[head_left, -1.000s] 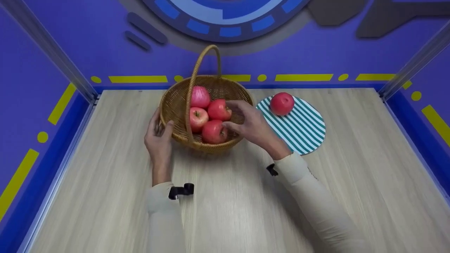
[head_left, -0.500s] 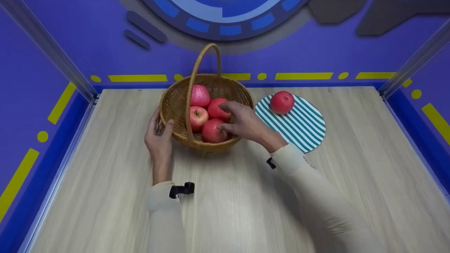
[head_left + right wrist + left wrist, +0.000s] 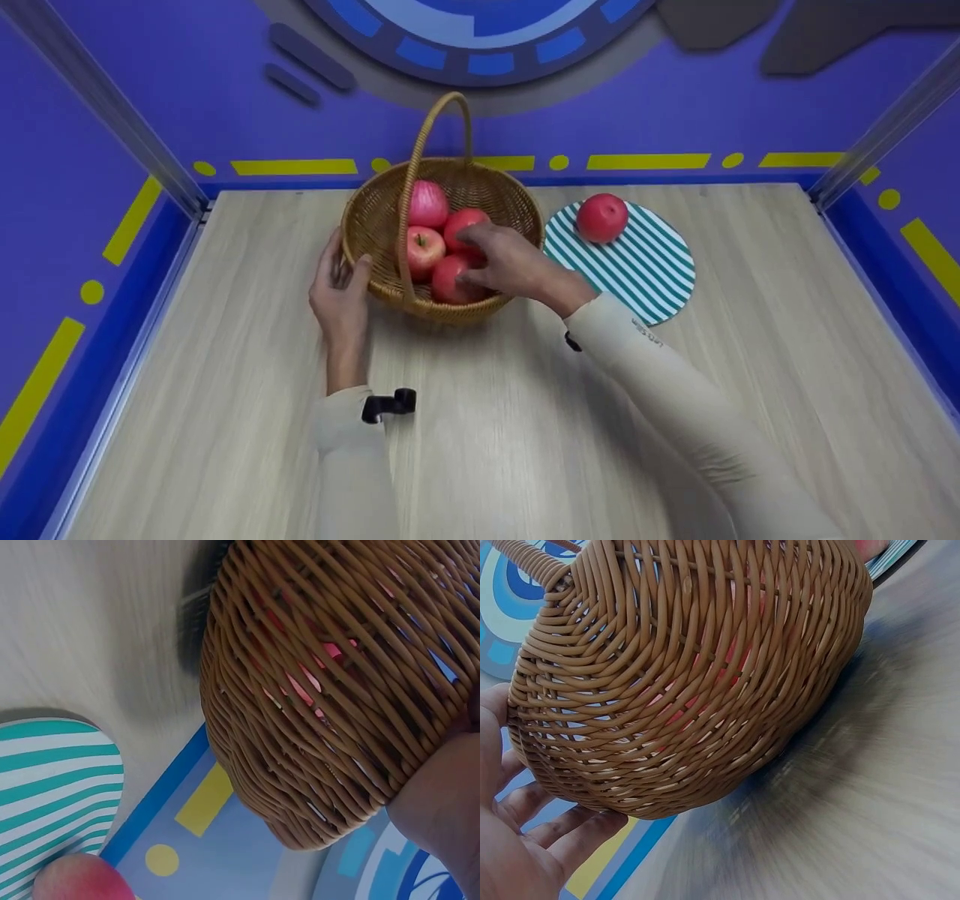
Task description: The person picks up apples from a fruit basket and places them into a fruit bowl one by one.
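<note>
A round wicker basket (image 3: pixel 450 306) with a tall arched handle (image 3: pixel 417 150) contains several red apples. My left hand (image 3: pixel 339 296) holds its left side, with the thumb near the rim and the fingers along the outside; the left wrist view shows those fingers (image 3: pixel 570 832) against the weave. Over the basket's right rim reaches my right hand (image 3: pixel 517 262). Its thumb lies over the front apple (image 3: pixel 450 283) and its fingertips are at the right apple (image 3: pixel 462 223), without a visible closed grip. A pink apple (image 3: pixel 428 204) and a paler apple (image 3: pixel 425 250) lie further left.
Right of the basket lies a round green-and-white striped mat (image 3: pixel 660 270), bearing one red apple (image 3: pixel 602 218) near its back edge. Blue-purple panels (image 3: pixel 637 127) wall in the wooden table (image 3: pixel 480 420) at the back and both sides.
My right hand has moved left and further into the basket, its fingers lifting off the right apple's side and coming over the apples. The left hand and basket stay in place.
</note>
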A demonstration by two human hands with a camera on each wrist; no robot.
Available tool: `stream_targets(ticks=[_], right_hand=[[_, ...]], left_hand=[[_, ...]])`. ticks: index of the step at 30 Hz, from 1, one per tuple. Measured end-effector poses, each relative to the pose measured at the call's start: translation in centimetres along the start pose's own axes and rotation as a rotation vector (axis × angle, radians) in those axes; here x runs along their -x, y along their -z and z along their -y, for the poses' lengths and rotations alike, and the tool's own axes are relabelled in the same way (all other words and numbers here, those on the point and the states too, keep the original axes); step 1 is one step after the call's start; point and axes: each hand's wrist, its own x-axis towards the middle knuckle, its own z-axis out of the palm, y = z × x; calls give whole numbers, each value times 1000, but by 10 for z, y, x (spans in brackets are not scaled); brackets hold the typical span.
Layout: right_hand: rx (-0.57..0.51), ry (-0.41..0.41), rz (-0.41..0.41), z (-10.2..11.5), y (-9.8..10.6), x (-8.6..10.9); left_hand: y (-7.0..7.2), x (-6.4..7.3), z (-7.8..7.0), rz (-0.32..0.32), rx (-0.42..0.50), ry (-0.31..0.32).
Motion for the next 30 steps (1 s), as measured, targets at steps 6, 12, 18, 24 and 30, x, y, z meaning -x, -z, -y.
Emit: stream_targets(ticks=[6,12,18,24,30], right_hand=[[13,-7,20,0,-3,-3],[55,32,37,-1,-5,-7],[89,16,76,-1,-7,-8],[88,-19,134,0,-8,-9],[91,-31,175,1,-8,-10]], left_hand=[[0,0,1,3,0,-4],[0,1,0,-3,-2,-27],[-1,1,-1,-8,-17,2],[-4,8,-22,3,-14,23],[-5,13,-36,17,-12,18]])
